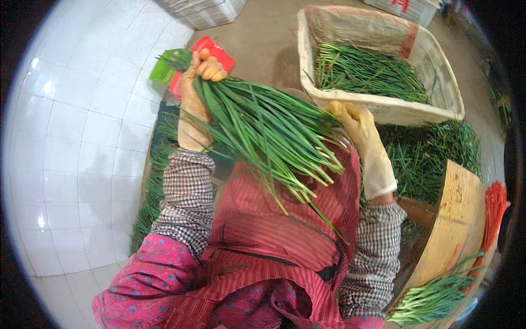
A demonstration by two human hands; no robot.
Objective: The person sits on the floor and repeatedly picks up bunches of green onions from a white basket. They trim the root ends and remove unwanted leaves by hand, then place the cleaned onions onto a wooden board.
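Observation:
My left hand (pixel 207 70), in a pale rubber glove, is closed around the leafy end of a bunch of green garlic chives (pixel 263 127). The stalks spread to the right over my red striped apron (pixel 279 242), their pale ends fanned out above my lap. My right hand (pixel 349 117), gloved as well, has its fingers bent at the upper right edge of the bunch, near the crate's rim; its fingertips are pinched on some stalks there.
A white plastic crate (pixel 382 103) holds more chives. Loose greens (pixel 435 156) lie below it and along the tiled wall (pixel 98 135). Red and green plastic containers (pixel 164 70) stand beyond my left hand. A wooden board (pixel 456 205) bears red ties (pixel 493 209) and a small bunch (pixel 435 298).

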